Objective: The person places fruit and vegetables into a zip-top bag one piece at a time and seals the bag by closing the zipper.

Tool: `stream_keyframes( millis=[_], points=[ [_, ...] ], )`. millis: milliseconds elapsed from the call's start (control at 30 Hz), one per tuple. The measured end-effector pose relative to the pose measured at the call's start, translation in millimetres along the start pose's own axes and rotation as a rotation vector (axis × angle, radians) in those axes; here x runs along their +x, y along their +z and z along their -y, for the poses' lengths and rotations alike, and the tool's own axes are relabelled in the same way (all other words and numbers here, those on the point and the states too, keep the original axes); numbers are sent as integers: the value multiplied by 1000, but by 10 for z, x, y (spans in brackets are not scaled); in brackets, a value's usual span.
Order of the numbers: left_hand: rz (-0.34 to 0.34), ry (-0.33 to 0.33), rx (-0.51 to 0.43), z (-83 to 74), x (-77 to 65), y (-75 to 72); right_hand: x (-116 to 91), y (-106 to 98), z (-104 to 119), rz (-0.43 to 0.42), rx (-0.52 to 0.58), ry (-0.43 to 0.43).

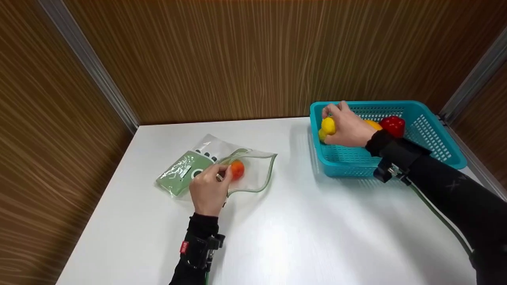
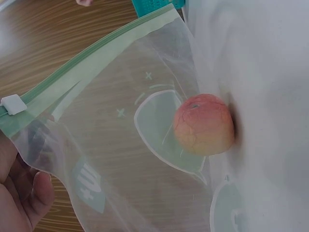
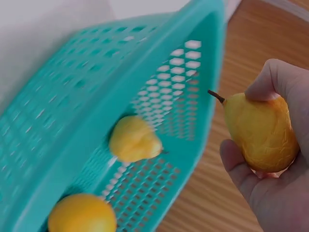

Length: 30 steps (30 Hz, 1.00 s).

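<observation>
In the head view my right hand (image 1: 348, 126) is over the left end of a teal basket (image 1: 330, 168), holding a yellow pear (image 3: 260, 130) between thumb and fingers. Another pear (image 3: 131, 140) lies inside the basket below it. My left hand (image 1: 210, 188) pinches the edge of a clear zip bag (image 1: 253, 186) with green print. The bag's mouth gapes toward the right, and a white slider (image 2: 14, 104) sits on its green zip strip near my fingers. A red-orange peach-like fruit (image 2: 204, 124) rests in the bag, low on the table side.
The basket also carries an orange fruit (image 3: 82, 215) and a shiny red fruit (image 1: 393, 126). Wood-grain panels (image 1: 222, 59) wall in the back and sides of the white table (image 1: 277, 237). A green cable (image 1: 441, 219) runs along the right arm.
</observation>
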<state>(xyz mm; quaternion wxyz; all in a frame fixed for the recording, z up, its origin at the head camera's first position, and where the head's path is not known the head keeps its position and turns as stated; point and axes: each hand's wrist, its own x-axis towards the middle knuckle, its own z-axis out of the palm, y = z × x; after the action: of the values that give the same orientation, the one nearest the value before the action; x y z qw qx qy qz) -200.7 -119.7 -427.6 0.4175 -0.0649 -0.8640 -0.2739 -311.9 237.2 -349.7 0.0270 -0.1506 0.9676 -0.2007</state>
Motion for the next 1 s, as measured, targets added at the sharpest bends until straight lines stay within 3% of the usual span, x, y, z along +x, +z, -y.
stream_keyframes(
  millis=[167, 467, 1000],
  points=[
    [6, 2, 0, 4, -1, -1, -78, 93, 194, -8, 36, -17],
    [15, -5, 2, 8, 19, -20, -231, 329, 580, -7, 68, -121],
    [-9, 12, -25, -1, 34, 16, -318, 760, 1042, 77, 92, -322]
  ],
)
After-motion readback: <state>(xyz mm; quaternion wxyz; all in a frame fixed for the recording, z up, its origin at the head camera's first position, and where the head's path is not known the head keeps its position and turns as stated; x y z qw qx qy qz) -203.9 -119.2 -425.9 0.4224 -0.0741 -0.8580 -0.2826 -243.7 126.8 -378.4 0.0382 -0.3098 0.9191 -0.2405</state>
